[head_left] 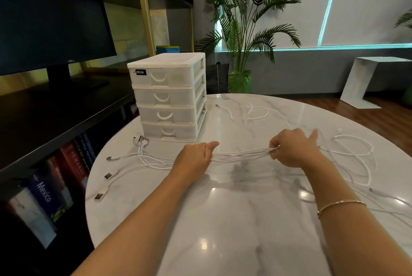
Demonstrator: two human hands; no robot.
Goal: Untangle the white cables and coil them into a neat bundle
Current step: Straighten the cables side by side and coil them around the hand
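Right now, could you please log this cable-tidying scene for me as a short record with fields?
surface: round marble table
left hand: grips the gathered white cables
right hand: grips the same strands, further right
between hands: strands held together in a roughly straight run
plug ends: fanned out on the table, left of the left hand
loose loops: uncoiled, right of the right hand
nearby: white drawer unit, drawers closed
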